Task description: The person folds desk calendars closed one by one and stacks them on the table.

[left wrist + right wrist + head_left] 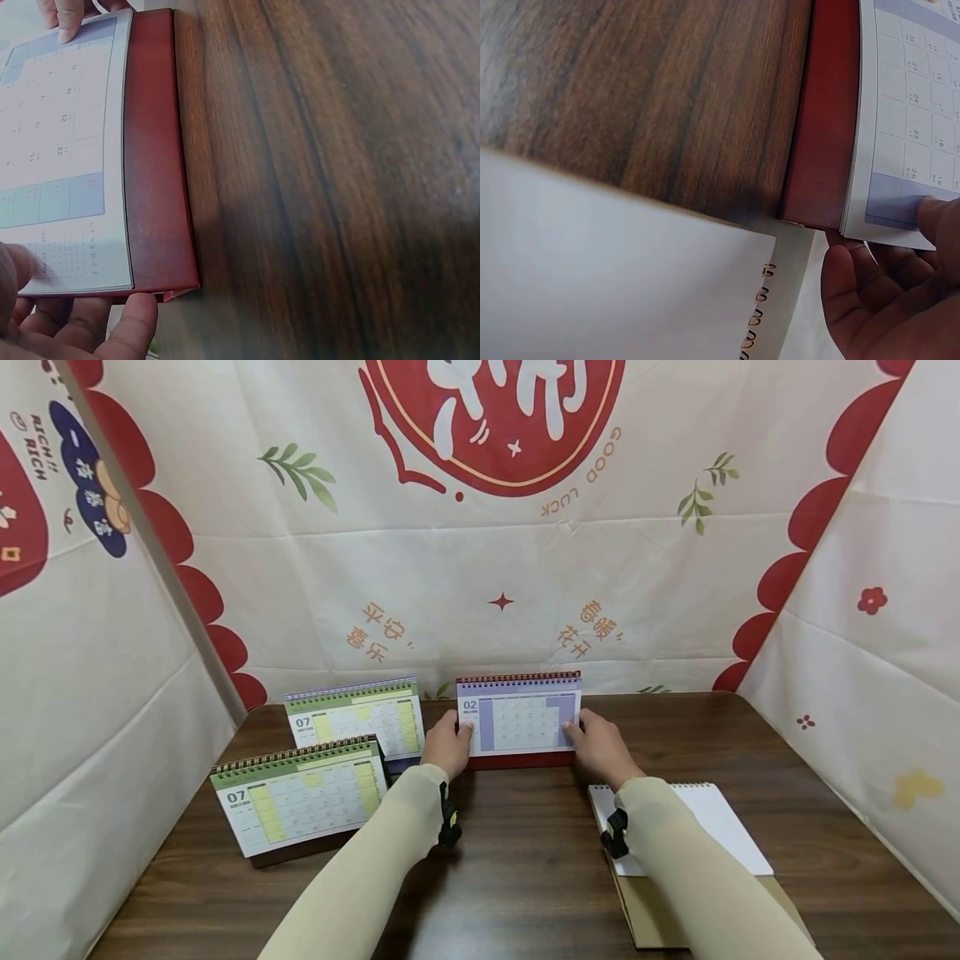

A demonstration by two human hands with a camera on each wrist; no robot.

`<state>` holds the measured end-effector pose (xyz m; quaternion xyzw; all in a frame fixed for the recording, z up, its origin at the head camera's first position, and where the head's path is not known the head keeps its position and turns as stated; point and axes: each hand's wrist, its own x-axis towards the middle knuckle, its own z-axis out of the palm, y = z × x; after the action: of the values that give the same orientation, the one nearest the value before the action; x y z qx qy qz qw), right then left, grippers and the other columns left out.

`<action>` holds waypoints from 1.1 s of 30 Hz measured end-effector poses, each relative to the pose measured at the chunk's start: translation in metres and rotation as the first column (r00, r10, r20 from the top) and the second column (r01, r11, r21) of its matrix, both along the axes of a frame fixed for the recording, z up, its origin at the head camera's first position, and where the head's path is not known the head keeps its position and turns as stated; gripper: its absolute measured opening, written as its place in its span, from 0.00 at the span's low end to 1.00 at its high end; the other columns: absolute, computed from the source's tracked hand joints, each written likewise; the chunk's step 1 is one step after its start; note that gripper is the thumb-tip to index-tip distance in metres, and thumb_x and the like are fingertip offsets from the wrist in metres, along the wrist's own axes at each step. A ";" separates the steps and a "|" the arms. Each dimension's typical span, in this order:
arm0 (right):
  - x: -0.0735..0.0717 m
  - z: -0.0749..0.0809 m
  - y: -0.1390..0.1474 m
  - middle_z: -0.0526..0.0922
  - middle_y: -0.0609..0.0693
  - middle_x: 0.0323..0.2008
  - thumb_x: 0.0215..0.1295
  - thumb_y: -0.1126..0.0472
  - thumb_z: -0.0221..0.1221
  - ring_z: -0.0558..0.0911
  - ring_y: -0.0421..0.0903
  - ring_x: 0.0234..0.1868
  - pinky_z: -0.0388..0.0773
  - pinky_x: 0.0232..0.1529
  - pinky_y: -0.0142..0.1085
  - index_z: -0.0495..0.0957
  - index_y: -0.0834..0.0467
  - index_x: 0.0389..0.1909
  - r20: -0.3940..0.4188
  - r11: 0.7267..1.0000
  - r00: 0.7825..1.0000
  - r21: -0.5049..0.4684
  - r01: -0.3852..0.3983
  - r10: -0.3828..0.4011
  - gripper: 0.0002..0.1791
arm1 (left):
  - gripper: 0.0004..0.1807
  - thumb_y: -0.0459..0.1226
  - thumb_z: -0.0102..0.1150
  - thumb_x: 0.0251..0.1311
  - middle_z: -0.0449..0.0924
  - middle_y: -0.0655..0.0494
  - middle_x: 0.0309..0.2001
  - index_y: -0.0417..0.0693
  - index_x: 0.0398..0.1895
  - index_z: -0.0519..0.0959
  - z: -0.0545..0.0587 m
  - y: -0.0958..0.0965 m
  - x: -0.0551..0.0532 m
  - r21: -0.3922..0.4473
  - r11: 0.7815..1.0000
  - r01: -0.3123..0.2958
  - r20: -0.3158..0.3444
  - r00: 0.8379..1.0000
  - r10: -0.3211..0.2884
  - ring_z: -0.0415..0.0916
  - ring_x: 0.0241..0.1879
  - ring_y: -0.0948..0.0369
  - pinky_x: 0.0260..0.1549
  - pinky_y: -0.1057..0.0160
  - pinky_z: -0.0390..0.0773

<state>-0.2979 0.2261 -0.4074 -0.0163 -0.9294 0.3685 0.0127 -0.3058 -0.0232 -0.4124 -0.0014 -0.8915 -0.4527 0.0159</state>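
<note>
A desk calendar [525,722] with a purple page marked 02 and a red base stands upright at the back middle of the table. My left hand [448,745] grips its left edge, the thumb on the page and the other fingers behind. At the opposite edge my right hand [602,748] holds it the same way, as the right wrist view shows with the thumb pressed on the purple column. The red base [157,150] appears to rest on the wood in the left wrist view.
Two green-page calendars marked 07 stand at the left, a front one [307,802] and a rear one [360,718] partly behind it. Under my right forearm lies a spiral pad with blank white sheets [723,827] and a tan backing. A printed cloth [465,568] hangs behind the table [510,877].
</note>
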 end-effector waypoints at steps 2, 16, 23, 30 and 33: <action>0.000 0.000 0.000 0.76 0.63 0.58 0.80 0.55 0.44 0.76 0.54 0.49 0.73 0.50 0.50 0.68 0.64 0.63 0.003 1.000 1.000 -0.003 0.000 0.000 0.21 | 0.17 0.45 0.47 0.76 0.79 0.48 0.52 0.46 0.58 0.73 0.000 0.000 0.000 0.006 1.000 0.000 0.005 1.000 0.000 0.76 0.47 0.55 0.49 0.51 0.74; 0.003 0.000 0.001 0.76 0.64 0.58 0.80 0.55 0.44 0.76 0.53 0.47 0.74 0.49 0.49 0.67 0.65 0.64 0.015 1.000 1.000 -0.008 -0.017 0.017 0.22 | 0.17 0.45 0.46 0.77 0.79 0.47 0.51 0.46 0.57 0.73 0.000 0.000 0.005 0.024 1.000 0.000 0.011 1.000 -0.001 0.75 0.45 0.55 0.48 0.51 0.74; 0.003 0.002 0.001 0.75 0.64 0.59 0.80 0.54 0.44 0.76 0.54 0.49 0.73 0.53 0.52 0.66 0.65 0.65 0.022 1.000 0.999 -0.003 -0.026 0.026 0.22 | 0.18 0.46 0.45 0.77 0.79 0.48 0.52 0.46 0.59 0.72 -0.003 0.000 0.003 0.027 1.000 -0.001 0.012 1.000 0.000 0.76 0.45 0.55 0.48 0.52 0.74; 0.004 0.000 0.000 0.76 0.64 0.59 0.80 0.54 0.44 0.76 0.54 0.48 0.74 0.51 0.50 0.67 0.65 0.64 0.021 1.000 1.000 -0.008 -0.022 0.023 0.22 | 0.17 0.46 0.46 0.77 0.79 0.48 0.52 0.46 0.59 0.73 -0.004 0.000 0.004 0.028 1.000 0.000 0.008 1.000 0.000 0.76 0.45 0.55 0.48 0.52 0.74; 0.005 0.001 0.001 0.75 0.64 0.60 0.81 0.55 0.43 0.76 0.54 0.49 0.73 0.51 0.50 0.66 0.65 0.65 0.022 1.000 0.999 -0.014 -0.028 0.028 0.22 | 0.17 0.45 0.47 0.76 0.80 0.48 0.51 0.46 0.58 0.73 -0.005 0.000 0.005 0.026 1.000 -0.007 0.006 1.000 0.007 0.76 0.45 0.55 0.47 0.52 0.74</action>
<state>-0.2930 0.2270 -0.4068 -0.0075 -0.9270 0.3750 -0.0027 -0.3004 -0.0236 -0.4171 0.0031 -0.8857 -0.4640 0.0150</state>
